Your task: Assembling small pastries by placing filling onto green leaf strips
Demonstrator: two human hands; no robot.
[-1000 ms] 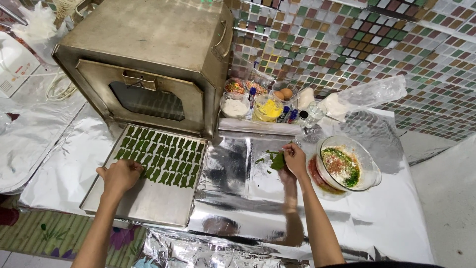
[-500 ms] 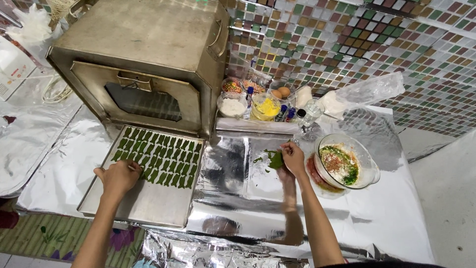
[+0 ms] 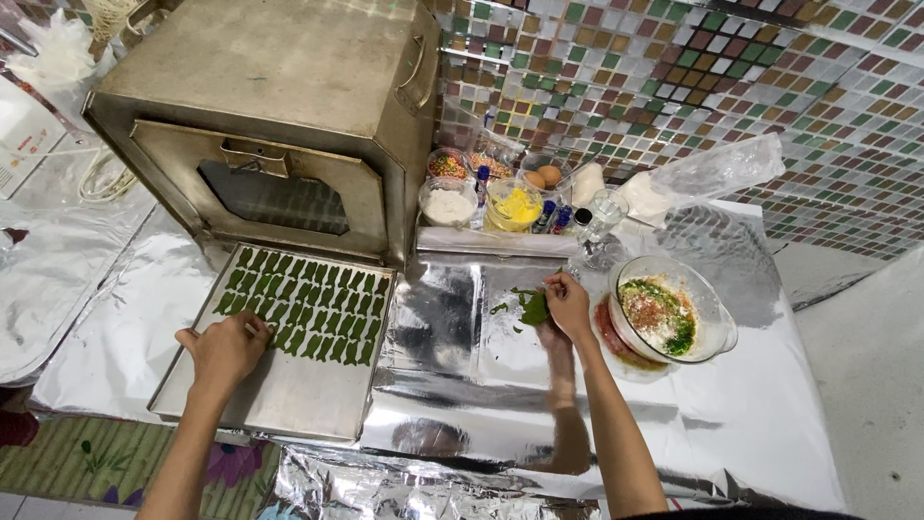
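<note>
Left hand (image 3: 226,351) rested on tray (image 3: 279,404), fingers together at nearest leaf rows (image 3: 303,306). Right hand (image 3: 568,306) on foil bench (image 3: 462,385), fingers pinched on loose leaves (image 3: 532,306), well right of tray, beside bowl (image 3: 717,318).

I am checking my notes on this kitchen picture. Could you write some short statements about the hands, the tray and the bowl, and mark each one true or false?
1. The left hand rests on the tray at the edge of the rows of leaves. True.
2. The right hand is inside the glass bowl. False: it is on the foil beside the bowl, at a small pile of green leaves.
3. The tray is fully covered with leaves. False: the near part of it is bare.
4. The oven stands behind the tray. True.
5. The glass bowl is empty. False: it holds a mix with green and reddish bits.
</note>
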